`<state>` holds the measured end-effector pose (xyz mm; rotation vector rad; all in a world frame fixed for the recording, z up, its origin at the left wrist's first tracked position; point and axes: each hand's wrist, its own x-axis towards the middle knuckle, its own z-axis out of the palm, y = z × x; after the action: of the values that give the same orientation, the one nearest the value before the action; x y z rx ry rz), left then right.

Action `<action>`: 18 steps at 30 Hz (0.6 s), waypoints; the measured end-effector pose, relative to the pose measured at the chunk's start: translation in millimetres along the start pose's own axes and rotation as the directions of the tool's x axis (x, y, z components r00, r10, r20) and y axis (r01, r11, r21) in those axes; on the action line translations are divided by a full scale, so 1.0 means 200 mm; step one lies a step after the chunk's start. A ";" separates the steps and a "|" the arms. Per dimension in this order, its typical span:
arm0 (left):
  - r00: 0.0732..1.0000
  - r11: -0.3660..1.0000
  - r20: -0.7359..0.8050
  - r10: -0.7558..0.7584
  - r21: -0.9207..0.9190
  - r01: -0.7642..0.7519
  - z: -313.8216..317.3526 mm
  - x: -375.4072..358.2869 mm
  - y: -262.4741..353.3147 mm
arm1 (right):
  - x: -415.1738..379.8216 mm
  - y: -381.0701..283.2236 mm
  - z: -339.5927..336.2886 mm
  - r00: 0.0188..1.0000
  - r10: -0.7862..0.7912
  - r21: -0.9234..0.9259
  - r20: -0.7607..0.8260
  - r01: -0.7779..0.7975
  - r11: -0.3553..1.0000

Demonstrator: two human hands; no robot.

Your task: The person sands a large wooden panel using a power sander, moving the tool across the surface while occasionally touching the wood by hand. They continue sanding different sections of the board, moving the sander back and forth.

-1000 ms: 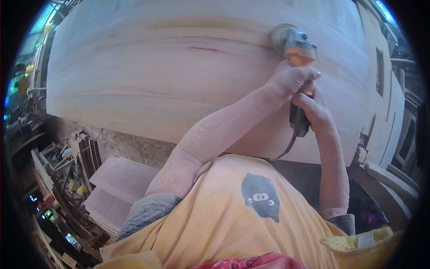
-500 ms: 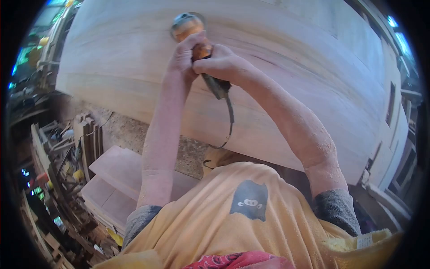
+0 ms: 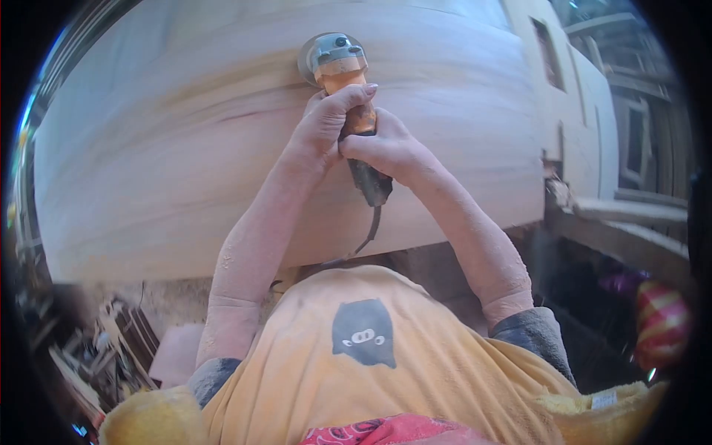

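An orange and black angle grinder (image 3: 343, 73) with a grey metal head lies against a broad, pale wooden panel (image 3: 222, 170). Its round disc (image 3: 306, 59) shows at the upper left of the head and looks blurred. My left hand (image 3: 328, 119) is wrapped round the orange body just behind the head. Lower on the tool, where orange meets black, my right hand (image 3: 386, 146) grips from the other side. From the black rear end a dark cord (image 3: 373, 230) curves down toward my body. Dust coats both forearms.
Wood scraps (image 3: 126, 326) stand in a heap at the lower left, beside a pale board (image 3: 178, 352). Right of the panel are pale boards with a slot (image 3: 547, 52) and a wooden beam (image 3: 630, 211). A red and yellow striped object (image 3: 661, 322) lies at the lower right.
My view has swung to the right, so the panel's right edge and the striped object show more. Both hands still hold the grinder, which now appears slightly lower and further right.
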<state>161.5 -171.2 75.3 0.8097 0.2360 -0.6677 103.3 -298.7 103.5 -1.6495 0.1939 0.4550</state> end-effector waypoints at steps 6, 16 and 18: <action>0.970 0.990 0.229 -0.085 0.128 0.056 0.56 0.31 -0.45 | -0.29 0.13 -0.66 0.974 0.134 0.024 -0.183 -0.132 0.991; 0.984 0.995 0.173 -0.050 0.089 0.035 0.61 0.34 -0.52 | -0.27 0.18 -0.78 0.995 0.060 0.015 -0.084 -0.059 0.998; 0.994 0.999 0.108 -0.017 0.051 0.012 0.44 0.28 -0.44 | -0.18 0.17 -0.64 0.998 -0.065 0.053 0.017 0.064 0.997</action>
<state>144.7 -305.6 58.0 0.8176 0.1267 -0.7314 79.6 -433.5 95.2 -1.5948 0.1372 0.4132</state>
